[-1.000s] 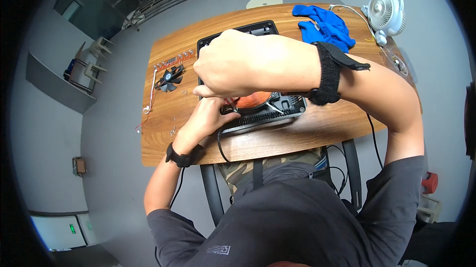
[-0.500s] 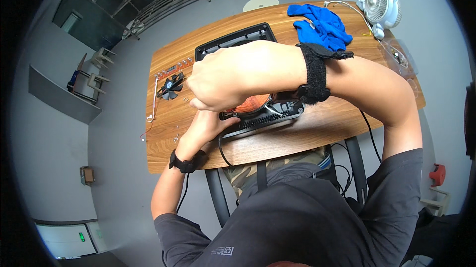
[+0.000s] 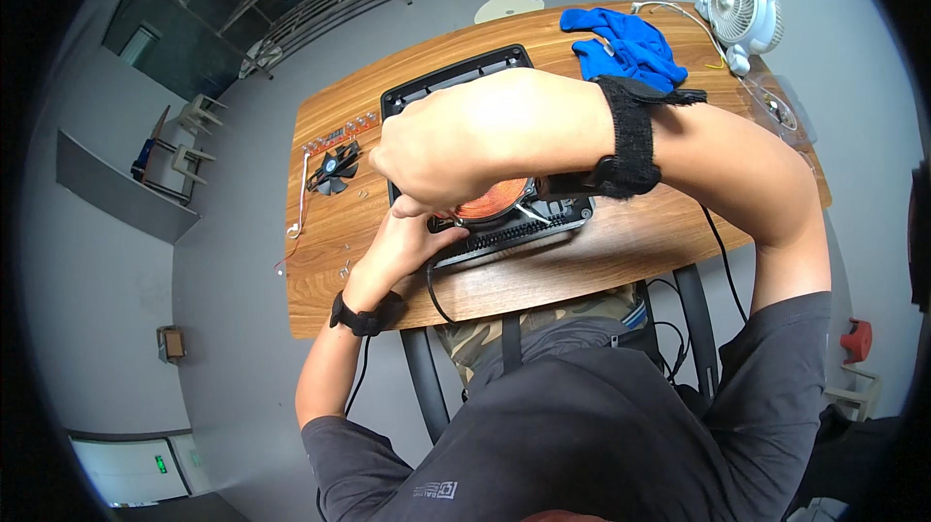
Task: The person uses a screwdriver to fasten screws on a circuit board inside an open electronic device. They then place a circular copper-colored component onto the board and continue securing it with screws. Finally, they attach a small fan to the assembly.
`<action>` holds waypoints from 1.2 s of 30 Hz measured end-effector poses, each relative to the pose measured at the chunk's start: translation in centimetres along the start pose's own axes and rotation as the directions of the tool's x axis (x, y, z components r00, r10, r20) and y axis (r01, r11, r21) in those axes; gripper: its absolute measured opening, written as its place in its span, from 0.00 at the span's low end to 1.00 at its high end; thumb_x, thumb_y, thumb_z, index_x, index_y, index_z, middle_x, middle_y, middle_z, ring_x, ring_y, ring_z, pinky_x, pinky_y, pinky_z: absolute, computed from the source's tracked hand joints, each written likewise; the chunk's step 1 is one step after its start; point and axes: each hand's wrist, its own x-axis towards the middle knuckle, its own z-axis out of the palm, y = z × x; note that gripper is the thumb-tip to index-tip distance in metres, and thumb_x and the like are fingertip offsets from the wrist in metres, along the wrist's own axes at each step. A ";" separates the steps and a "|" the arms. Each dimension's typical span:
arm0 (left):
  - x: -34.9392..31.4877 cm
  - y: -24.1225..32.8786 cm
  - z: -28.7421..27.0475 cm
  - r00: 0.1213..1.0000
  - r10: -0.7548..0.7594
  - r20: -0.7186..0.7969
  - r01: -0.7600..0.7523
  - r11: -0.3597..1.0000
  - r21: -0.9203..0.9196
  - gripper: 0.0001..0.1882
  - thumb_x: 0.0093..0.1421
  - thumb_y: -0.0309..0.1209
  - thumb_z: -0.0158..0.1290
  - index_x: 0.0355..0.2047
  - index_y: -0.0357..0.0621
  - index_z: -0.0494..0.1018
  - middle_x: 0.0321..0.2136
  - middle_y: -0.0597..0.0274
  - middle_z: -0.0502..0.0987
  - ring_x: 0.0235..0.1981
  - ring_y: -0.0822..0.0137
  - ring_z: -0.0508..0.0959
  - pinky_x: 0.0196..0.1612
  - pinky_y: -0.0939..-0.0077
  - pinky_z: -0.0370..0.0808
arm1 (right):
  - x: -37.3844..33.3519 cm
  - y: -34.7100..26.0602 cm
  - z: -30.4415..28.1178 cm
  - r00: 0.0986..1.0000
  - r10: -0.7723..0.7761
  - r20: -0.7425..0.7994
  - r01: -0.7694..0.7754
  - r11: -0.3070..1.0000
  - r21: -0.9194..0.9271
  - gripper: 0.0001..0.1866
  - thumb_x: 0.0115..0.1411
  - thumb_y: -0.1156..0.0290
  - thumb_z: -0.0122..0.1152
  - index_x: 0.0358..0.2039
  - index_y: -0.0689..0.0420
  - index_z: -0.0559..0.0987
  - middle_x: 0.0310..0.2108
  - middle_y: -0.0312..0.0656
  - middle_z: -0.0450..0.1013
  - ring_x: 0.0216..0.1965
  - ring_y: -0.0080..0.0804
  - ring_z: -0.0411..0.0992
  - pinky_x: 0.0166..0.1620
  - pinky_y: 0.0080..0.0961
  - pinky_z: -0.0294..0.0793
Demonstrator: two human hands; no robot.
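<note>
Copper-coloured coil is sitting in the open black housing, which is lying on the wooden table near the edge closest to the wearer. Left hand is resting at the housing's near-left corner, thumb lying against the near side just by the coil; its other fingers are hiding under the right hand, so can't tell if they're pinching anything. Right hand is hovering over the left part of the housing, knuckles up, fingers curling in; fingertips are facing away from the camera, can't tell what they're gripping, if anything. Right forearm is blocking much of the housing. Black cable is running from the near-left side toward the table edge. To the left, a small black fan is lying beside an orange circuit board; small metal screws are lying nearer the wearer. Far right: blue cloth is lying crumpled, white fan is standing by the table corner.
</note>
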 end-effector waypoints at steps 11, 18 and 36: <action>0.2 -0.9 0.3 0.994 0.090 -0.065 -0.078 0.983 0.164 0.33 0.51 0.31 0.73 0.59 0.44 0.79 0.54 0.52 0.81 0.56 0.54 0.80 0.62 0.60 0.73 | 0.1 0.7 1.2 0.951 -0.181 -0.252 0.170 0.983 -0.062 0.17 0.64 0.62 0.60 0.36 0.65 0.86 0.34 0.52 0.83 0.40 0.48 0.83 0.44 0.41 0.83; -0.6 -2.2 1.0 0.987 0.091 -0.133 -0.078 0.992 0.098 0.29 0.54 0.31 0.72 0.56 0.40 0.78 0.45 0.54 0.85 0.47 0.59 0.84 0.54 0.63 0.78 | 0.5 1.4 3.4 0.750 -0.450 -0.486 0.430 0.889 -0.159 0.16 0.63 0.66 0.59 0.31 0.68 0.85 0.30 0.55 0.81 0.34 0.49 0.83 0.38 0.40 0.84; 0.1 0.7 -0.2 1.000 0.010 -0.024 -0.012 0.998 -0.060 0.27 0.59 0.38 0.70 0.54 0.39 0.77 0.46 0.53 0.82 0.48 0.58 0.82 0.55 0.63 0.77 | 0.3 1.3 4.5 0.926 -0.171 -0.337 0.212 0.973 0.088 0.09 0.53 0.72 0.62 0.29 0.63 0.87 0.29 0.52 0.82 0.33 0.46 0.82 0.39 0.40 0.82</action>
